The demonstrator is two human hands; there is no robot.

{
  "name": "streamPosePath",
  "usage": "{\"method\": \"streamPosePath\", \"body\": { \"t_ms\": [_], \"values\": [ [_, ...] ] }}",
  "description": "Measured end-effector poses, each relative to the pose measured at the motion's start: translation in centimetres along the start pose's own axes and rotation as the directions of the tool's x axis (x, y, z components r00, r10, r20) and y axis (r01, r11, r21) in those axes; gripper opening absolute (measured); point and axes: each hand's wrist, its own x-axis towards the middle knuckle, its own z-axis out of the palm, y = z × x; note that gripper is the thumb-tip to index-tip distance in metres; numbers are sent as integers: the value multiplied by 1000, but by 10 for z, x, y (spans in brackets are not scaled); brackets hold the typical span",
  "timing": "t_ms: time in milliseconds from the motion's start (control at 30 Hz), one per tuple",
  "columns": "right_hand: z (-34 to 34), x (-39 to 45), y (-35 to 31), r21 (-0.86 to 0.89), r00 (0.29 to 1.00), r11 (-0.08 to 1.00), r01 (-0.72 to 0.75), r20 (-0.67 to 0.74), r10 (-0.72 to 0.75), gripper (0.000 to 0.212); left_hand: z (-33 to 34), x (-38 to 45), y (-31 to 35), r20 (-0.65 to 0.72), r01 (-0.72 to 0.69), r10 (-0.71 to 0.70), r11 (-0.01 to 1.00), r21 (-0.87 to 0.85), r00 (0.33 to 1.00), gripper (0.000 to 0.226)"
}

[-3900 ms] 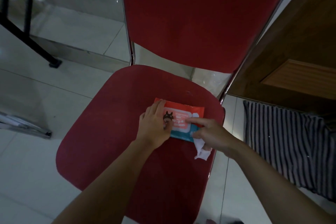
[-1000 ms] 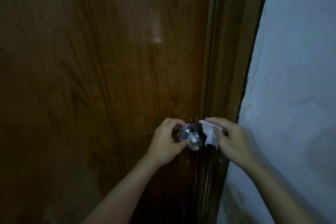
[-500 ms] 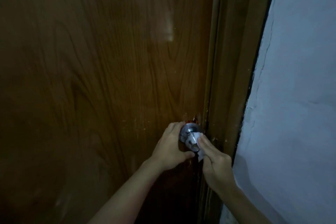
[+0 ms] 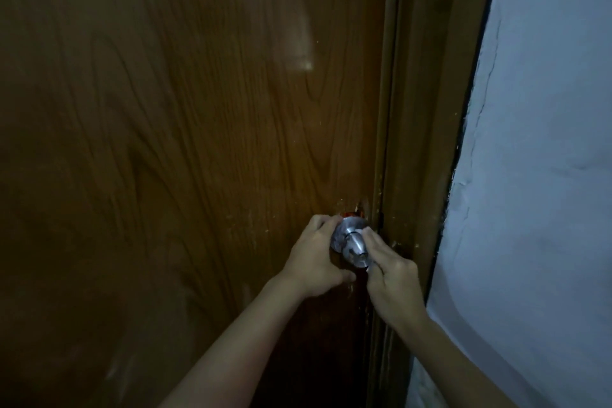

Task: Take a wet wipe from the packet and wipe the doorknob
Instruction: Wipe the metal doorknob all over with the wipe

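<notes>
A dim brown wooden door (image 4: 198, 142) with a swirling grain fills the left and middle of the view, its frame (image 4: 427, 109) runs down beside it, and a pale wall (image 4: 536, 175) takes up the right. Low on the door, close to the frame, sits the round metal doorknob (image 4: 351, 243). The left hand (image 4: 314, 258) curls around the knob's left side and underside, fingers bent over the top, thumb below; its palm side is hidden. The right hand (image 4: 390, 270) presses its fingers against the knob's right side, closed around the wet wipe (image 4: 370, 266), of which only a small pale edge peeks out under the fingers; the rest is covered by the hand and hard to make out in the gloom. Both forearms are cut off by the bottom edge. A reddish chipped patch shows just above the knob.
</notes>
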Motion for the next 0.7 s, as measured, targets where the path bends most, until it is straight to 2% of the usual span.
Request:
{"method": "streamPosePath", "body": {
  "t_ms": [67,200,300,367,433,500,567,700],
  "values": [
    [0,-4,1,-1,1000,1000,31,0,-31,44,1,-1,1,-6,-1,2,1000,2,1000,96],
    [-5,-1,-1,-5,1000,1000,-10,-29,10,45,3,-1,2,-21,7,-7,1000,-1,1000,97],
    [-3,7,-5,-51,996,995,81,48,-79,45,2,-1,2,-10,5,-5,1000,-4,1000,95],
    [-2,3,-5,-36,993,993,114,45,-113,42,1,-1,2,0,4,-4,1000,3,1000,95],
    [-4,-7,-2,2,990,992,124,-74,-123,39,0,-2,1,4,10,-10,1000,-1,1000,95],
    [-13,-6,-1,72,976,995,73,-213,-57,35,0,-1,0,4,17,-17,1000,-12,1000,96],
    [-18,4,-1,97,968,995,17,-251,8,30,0,-1,0,7,25,-25,999,-22,1000,96],
    [-6,7,-1,15,998,998,65,13,-65,39,0,0,0,7,28,-28,999,-17,1000,94]
  ]
}}
